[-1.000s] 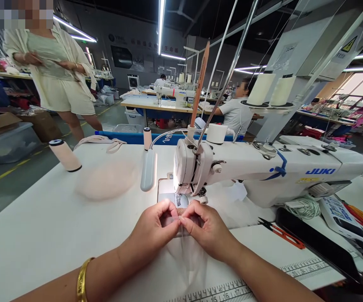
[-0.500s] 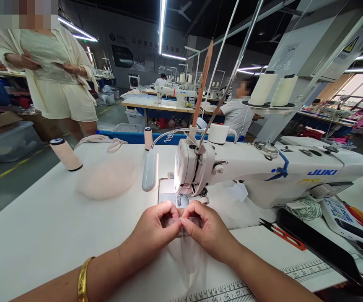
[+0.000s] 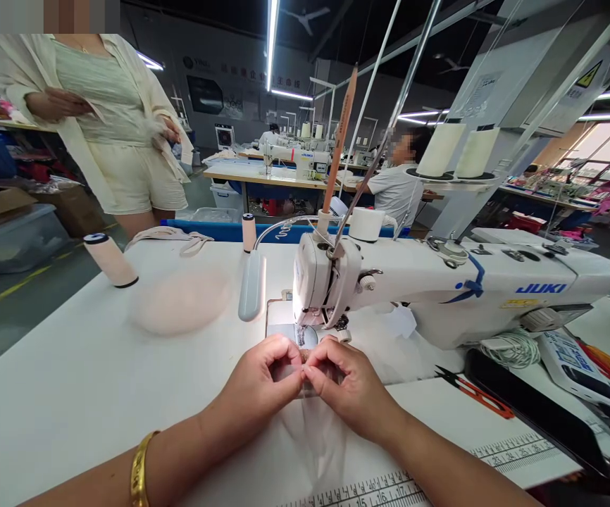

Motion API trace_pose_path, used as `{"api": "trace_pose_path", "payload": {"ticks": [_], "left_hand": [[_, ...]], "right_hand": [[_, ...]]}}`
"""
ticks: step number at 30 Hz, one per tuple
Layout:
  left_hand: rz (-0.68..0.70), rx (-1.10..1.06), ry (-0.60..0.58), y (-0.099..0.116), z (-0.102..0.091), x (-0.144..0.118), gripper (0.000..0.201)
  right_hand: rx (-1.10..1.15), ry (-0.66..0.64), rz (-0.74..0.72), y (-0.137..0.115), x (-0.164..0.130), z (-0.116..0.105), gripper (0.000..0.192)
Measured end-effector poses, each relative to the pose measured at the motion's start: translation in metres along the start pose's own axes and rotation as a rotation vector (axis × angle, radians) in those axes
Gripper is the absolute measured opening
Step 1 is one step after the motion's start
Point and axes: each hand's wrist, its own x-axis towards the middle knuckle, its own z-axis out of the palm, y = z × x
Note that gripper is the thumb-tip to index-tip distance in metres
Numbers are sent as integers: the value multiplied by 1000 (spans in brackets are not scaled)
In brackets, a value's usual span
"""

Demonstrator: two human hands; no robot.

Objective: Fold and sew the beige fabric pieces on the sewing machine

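Note:
My left hand (image 3: 265, 377) and my right hand (image 3: 350, 387) meet just in front of the sewing machine's (image 3: 329, 282) needle area. Thumb and fingertips of each are pinched on a sheer, pale fabric (image 3: 313, 433), which hangs down from the fingers over the table. The fingertips of the two hands nearly touch. Behind them is the presser foot (image 3: 301, 336) over the shiny needle plate (image 3: 275, 329). More of the sheer whitish fabric (image 3: 394, 352) lies to the right, under the machine arm.
Left on the table (image 3: 30, 415) are a peach thread cone (image 3: 110, 260) and a round sheer pink piece (image 3: 181, 299). To the right lie orange thread snips (image 3: 479, 396), a black phone (image 3: 534, 408) and a coiled cable (image 3: 511, 350). A printed ruler (image 3: 368, 493) runs along the front. A person (image 3: 104, 120) stands at the far left.
My hands stay pinched on the fabric with hardly any shift. The standing person has moved a little to the right, and that person's hands have drawn apart.

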Motion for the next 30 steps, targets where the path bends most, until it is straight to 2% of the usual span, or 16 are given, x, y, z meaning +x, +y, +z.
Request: {"api": "trace_pose_path", "payload": {"ticks": [15, 23, 30], "left_hand": [[-60, -73, -56, -3, -1, -1, 27], [-66, -69, -14, -5, -1, -1, 28], [-81, -123, -36, -3, -2, 0, 28]], "right_hand": [[-52, 24, -26, 1, -3, -1, 13], [-83, 23, -23, 2, -3, -1, 14], [-100, 16, -11, 0, -2, 0, 14]]}}
